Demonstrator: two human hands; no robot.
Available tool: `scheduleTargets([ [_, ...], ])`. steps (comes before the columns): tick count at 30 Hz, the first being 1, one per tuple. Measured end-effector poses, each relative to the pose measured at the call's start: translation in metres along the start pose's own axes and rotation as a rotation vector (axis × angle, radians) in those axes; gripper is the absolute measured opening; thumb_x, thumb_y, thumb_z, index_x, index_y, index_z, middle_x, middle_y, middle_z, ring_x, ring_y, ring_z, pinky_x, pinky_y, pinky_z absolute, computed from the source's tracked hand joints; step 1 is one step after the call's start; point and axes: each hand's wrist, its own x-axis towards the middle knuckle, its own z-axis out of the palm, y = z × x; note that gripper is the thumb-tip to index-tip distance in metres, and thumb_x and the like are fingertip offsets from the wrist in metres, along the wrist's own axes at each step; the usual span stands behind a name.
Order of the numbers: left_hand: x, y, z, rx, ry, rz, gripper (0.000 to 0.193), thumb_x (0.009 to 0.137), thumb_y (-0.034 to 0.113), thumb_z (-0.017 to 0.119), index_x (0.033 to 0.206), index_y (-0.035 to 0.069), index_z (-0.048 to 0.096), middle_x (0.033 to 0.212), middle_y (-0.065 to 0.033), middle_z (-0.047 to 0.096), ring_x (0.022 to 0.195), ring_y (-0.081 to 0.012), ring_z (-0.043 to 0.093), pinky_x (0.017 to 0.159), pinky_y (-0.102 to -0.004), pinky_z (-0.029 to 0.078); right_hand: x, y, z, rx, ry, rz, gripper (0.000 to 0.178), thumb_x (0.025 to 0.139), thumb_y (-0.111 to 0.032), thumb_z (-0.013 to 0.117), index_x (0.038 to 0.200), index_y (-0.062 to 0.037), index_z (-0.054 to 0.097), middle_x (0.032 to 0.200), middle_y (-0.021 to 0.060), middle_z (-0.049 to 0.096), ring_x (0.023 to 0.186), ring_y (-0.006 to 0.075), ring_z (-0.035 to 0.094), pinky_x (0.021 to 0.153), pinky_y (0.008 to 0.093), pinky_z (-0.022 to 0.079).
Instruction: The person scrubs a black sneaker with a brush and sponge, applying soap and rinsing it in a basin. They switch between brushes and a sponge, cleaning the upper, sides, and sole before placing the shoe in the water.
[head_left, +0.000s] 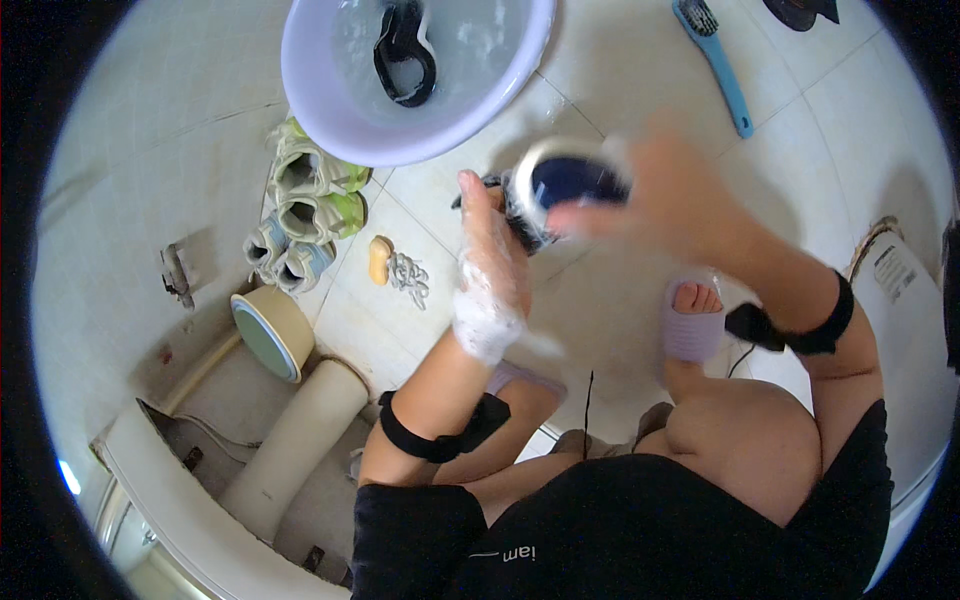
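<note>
My left hand (490,255), coated in white suds to the wrist, is closed round a wet, dark item (530,233), mostly hidden; I cannot make out its kind. Against that item is an oval dark-blue thing with a white rim (577,185). My right hand (665,190), smeared by motion, has its fingers across the oval thing. Beyond my hands stands a lavender basin (420,158) of cloudy water, with a black shoe with a white edge (412,60) in it.
Pale sneakers (310,190) line the left wall. Near them lie yellow soap (379,260) and grey laces (408,280). A blue brush (722,75) rests on the tiles at far right. A beige basin (300,320) leans by a white pipe (300,440) at lower left.
</note>
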Motion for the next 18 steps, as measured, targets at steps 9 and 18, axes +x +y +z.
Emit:
scheduleTargets([
  [9, 0.012, -0.022, 0.009, -0.261, 0.019, 0.016, 0.063, 0.091, 0.058, 0.037, 0.112, 0.001, 0.052, 0.110, -0.0085, 0.057, 0.104, -0.0171, 0.051, 0.094, -0.0336, 0.036, 0.008, 0.011, 0.006, 0.097, 0.178, 0.022, 0.059, 0.069, -0.058, 0.069, 0.069, 0.0007, 0.066, 0.049, 0.0101, 0.055, 0.045, 0.0186, 0.056, 0.044, 0.0320, 0.043],
  [18, 0.030, -0.028, 0.022, -0.430, -0.017, 0.058, 0.046, 0.095, 0.043, 0.040, 0.112, 0.002, 0.054, 0.108, -0.0083, 0.061, 0.098, -0.0199, 0.059, 0.092, -0.0338, 0.042, 0.009, 0.021, 0.001, 0.261, 0.228, 0.229, 0.061, 0.070, -0.060, 0.067, 0.080, -0.0002, 0.067, 0.054, 0.0114, 0.057, 0.053, 0.0200, 0.060, 0.051, 0.0341, 0.046],
])
